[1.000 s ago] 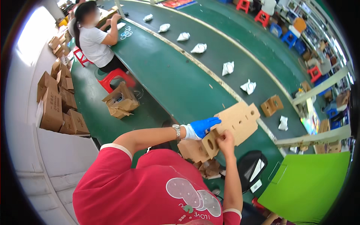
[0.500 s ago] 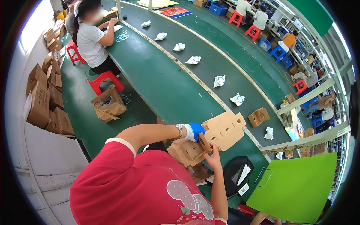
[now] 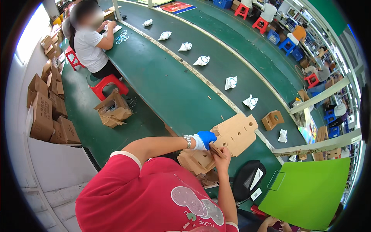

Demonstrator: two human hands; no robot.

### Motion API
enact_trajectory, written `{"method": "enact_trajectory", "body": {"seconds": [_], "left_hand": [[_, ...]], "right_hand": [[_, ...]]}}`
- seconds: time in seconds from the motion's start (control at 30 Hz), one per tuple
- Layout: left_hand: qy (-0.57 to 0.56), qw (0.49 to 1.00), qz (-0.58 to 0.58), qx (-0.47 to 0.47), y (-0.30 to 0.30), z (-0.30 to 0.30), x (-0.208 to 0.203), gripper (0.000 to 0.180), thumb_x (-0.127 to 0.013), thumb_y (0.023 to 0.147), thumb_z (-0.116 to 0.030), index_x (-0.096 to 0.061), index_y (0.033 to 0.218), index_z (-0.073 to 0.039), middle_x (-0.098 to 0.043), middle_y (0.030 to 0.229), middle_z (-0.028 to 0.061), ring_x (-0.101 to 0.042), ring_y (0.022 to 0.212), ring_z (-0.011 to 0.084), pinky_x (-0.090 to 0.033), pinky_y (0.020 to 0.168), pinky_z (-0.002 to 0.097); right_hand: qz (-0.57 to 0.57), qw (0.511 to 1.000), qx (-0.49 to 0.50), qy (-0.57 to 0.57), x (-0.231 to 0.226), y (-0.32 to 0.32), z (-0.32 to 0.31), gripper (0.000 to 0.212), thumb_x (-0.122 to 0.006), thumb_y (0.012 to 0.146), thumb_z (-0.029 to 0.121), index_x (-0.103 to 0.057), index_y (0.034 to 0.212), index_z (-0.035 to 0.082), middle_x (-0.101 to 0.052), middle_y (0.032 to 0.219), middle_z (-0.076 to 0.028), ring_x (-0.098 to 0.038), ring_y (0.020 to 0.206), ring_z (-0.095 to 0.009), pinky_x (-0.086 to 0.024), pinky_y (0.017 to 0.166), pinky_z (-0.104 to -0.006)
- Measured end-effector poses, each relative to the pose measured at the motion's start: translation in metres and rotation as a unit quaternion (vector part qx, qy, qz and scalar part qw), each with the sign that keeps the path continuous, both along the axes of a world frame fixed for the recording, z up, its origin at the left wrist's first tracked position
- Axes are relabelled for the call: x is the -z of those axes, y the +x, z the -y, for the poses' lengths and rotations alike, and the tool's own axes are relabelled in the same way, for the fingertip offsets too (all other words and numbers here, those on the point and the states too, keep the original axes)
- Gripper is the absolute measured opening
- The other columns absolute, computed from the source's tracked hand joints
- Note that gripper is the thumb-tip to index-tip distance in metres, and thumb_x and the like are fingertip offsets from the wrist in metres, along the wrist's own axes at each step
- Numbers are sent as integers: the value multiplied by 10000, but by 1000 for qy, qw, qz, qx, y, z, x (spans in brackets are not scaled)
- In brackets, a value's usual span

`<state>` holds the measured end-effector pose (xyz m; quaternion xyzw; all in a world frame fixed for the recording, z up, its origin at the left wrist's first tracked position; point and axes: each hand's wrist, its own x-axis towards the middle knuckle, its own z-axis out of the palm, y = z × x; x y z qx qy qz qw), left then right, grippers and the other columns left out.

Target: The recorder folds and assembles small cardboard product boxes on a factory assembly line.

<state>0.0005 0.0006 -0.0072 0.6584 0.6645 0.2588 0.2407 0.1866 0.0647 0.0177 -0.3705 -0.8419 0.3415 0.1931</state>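
A small piece of brown cardboard (image 3: 217, 150) is held between my two hands, seen almost edge-on. My left hand (image 3: 206, 139), in a blue glove with a white cuff, closes on its far end. My bare right hand (image 3: 222, 157) grips the near end, fingers wrapped round it. Just beyond them lies a flat die-cut cardboard sheet (image 3: 241, 133) with round holes, on the green table (image 3: 170, 92). Below my hands, more cut cardboard blanks (image 3: 193, 160) are piled, partly hidden by my arm and the sheet.
A belt (image 3: 212, 77) beyond the table carries white packages (image 3: 230, 82) with blue rings and a folded cardboard insert (image 3: 272, 119). A black bag (image 3: 247, 179) and a bright green board (image 3: 305, 189) are at right. A co-worker (image 3: 91, 48) sits far left.
The cardboard piece has turned from showing its broad side to nearly edge-on, and my hands shifted slightly with it. The whole view has shifted a little.
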Motion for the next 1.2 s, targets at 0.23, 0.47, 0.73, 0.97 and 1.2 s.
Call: {"method": "enact_trajectory", "body": {"seconds": [0.23, 0.47, 0.73, 0.97, 1.2], "left_hand": [[40, 998, 23, -36, -5, 2, 10, 313, -774, 701, -241, -571, 895, -102, -614, 904, 152, -610, 852, 385, -501, 722, 444], [-39, 912, 377, -153, -23, 44, -20, 779, -829, 761, -400, -492, 1352, -20, -647, 1114, 165, -661, 963, 322, -538, 813, 400], [-181, 731, 628, -194, -107, 37, -57, 480, -676, 913, -162, -510, 1346, -37, -634, 1182, 96, -633, 1013, 198, -545, 822, 348], [-28, 689, 660, -297, -264, -124, -7, 379, -687, 903, -258, -586, 1228, -92, -628, 1179, 88, -592, 1087, 251, -487, 905, 438], [-136, 834, 424, -327, -243, -168, -29, 552, -680, 903, -367, -550, 1355, -78, -532, 1384, 102, -488, 1282, 287, -393, 1076, 377]], "right_hand": [[-24, 996, -35, 81, 8, -11, -3, 189, -704, 710, 42, -540, 802, 27, -558, 829, -169, -537, 834, -391, -436, 733, -458], [-34, 996, 86, -5, -9, -12, -20, 217, -770, 712, 82, -608, 837, 9, -603, 841, -146, -593, 817, -328, -477, 716, -414], [-19, 988, 108, -107, -54, -69, -33, 308, -738, 848, 189, -626, 1059, -5, -640, 1033, -137, -621, 994, -250, -494, 848, -333], [-242, 873, 336, -256, -50, -40, 26, 518, -692, 921, 199, -462, 1315, -45, -485, 1297, -162, -516, 1196, -230, -473, 982, -343], [-170, 840, 474, -202, -5, -12, 99, 523, -682, 925, 205, -454, 1305, -74, -471, 1271, -207, -530, 1160, -264, -489, 959, -360]]}}
